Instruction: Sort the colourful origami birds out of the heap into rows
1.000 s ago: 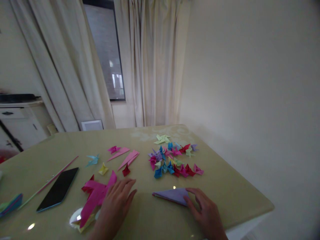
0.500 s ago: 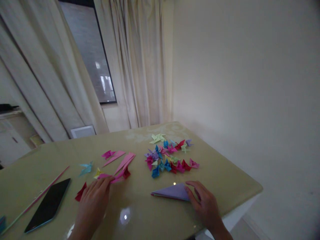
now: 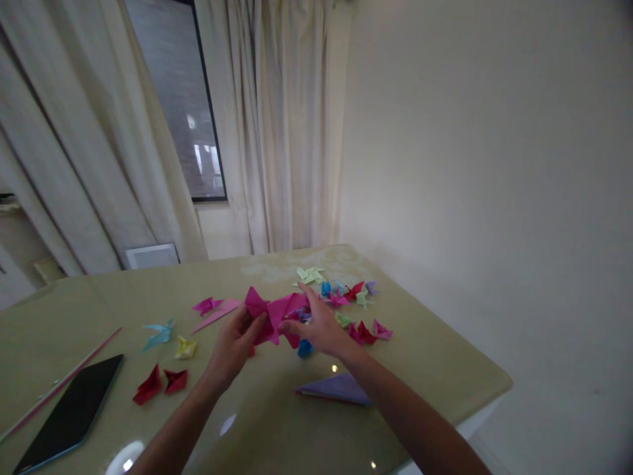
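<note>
Origami (image 3: pixel 279 309), magenta, is pinched by left hand (image 3: pixel 231 346) and right hand (image 3: pixel 319 328) beyond the purple folded paper (image 3: pixel 331 388), partly blocking the colourful cluster (image 3: pixel 366 334); a black tablet (image 3: pixel 72 410) lies left of that paper.

On the table (image 3: pixel 425 369) we see a black-screened device (image 3: pixel 72 412) with a thin pink stick (image 3: pixel 93 353) just beside it. Beyond, we see cream curtains (image 3: pixel 291 132) flanking a dark-framed window (image 3: pixel 173 99), and a pale wall (image 3: pixel 469 165) on the right.
</note>
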Tool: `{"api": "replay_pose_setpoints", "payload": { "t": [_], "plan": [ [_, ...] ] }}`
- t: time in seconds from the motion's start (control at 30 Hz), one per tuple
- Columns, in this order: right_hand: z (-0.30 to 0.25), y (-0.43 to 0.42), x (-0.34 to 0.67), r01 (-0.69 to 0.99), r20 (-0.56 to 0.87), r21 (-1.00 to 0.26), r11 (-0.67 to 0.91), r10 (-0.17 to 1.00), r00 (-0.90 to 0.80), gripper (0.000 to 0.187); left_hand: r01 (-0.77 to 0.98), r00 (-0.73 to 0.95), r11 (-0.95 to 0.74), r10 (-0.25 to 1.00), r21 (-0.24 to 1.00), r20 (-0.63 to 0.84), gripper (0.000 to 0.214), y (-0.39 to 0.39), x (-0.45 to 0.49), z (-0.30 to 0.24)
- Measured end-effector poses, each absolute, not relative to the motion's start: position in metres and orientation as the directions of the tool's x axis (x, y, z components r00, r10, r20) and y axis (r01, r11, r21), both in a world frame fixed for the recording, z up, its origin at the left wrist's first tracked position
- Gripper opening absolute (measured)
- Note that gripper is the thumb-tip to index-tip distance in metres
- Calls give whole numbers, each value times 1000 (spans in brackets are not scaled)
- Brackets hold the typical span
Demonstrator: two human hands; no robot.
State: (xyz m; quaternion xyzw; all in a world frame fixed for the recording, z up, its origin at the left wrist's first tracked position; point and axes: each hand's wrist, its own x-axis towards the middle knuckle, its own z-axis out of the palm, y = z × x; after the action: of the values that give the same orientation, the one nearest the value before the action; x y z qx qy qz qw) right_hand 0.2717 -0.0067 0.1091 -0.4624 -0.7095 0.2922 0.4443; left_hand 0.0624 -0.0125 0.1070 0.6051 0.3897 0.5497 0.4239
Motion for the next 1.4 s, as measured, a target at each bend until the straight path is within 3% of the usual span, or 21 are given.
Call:
{"api": "replay_pose_setpoints", "payload": {
  "t": [0.1, 0.2, 0.3, 0.4, 0.53, 0.7, 0.83, 0.97, 1.1, 1.2, 1.3, 1.4],
  "plan": [
    [111, 30, 246, 265, 298, -898, 352, 928, -222, 67, 44, 84, -319, 945, 947, 315, 52, -8, 51, 85],
    [115, 71, 240, 337, 365, -853, 399, 917, -160, 57, 319, -13, -345, 930, 883, 368, 53, 3, 16, 54],
    [126, 124, 255, 443, 377, -831, 336, 926, 6, 52, 730, -52, -272, 892, 627, 448, 41, 13, -20, 30],
    [134, 168, 278, 493, 368, -833, 250, 916, 158, 47, 946, 27, -151, 918, 287, 396, 40, 15, -34, 21],
    [135, 186, 295, 535, 437, -812, 232, 850, 295, 63, 997, 70, -72, 973, 2, 220, 39, 8, -27, 25],
    [136, 155, 281, 543, 535, -751, 376, 829, 164, 56, 987, 127, -108, 977, -120, 170, 40, 8, -19, 32],
    [149, 110, 262, 469, 498, -704, 533, 842, -208, 34, 990, 98, -79, 981, -117, 166, 39, 10, -15, 35],
    [161, 63, 253, 405, 482, -569, 716, 689, -541, 40, 999, -3, 9, 980, -31, 198, 40, 6, -15, 36],
    [169, 35, 252, 447, 530, -387, 807, 591, -608, 52, 973, -105, 21, 925, 228, 364, 36, -4, -13, 41],
    [178, 24, 258, 464, 567, -339, 818, 572, -593, 59, 900, -4, -255, 806, 353, 592, 34, -15, 4, 55],
    [195, 11, 270, 468, 538, -384, 796, 604, -587, 33, 781, 82, -486, 704, 393, 706, 30, -22, 30, 77],
    [207, -6, 287, 466, 518, -417, 781, 625, -584, 2, 695, 102, -534, 736, 481, 669, 37, -12, 40, 94]
  ]
}}
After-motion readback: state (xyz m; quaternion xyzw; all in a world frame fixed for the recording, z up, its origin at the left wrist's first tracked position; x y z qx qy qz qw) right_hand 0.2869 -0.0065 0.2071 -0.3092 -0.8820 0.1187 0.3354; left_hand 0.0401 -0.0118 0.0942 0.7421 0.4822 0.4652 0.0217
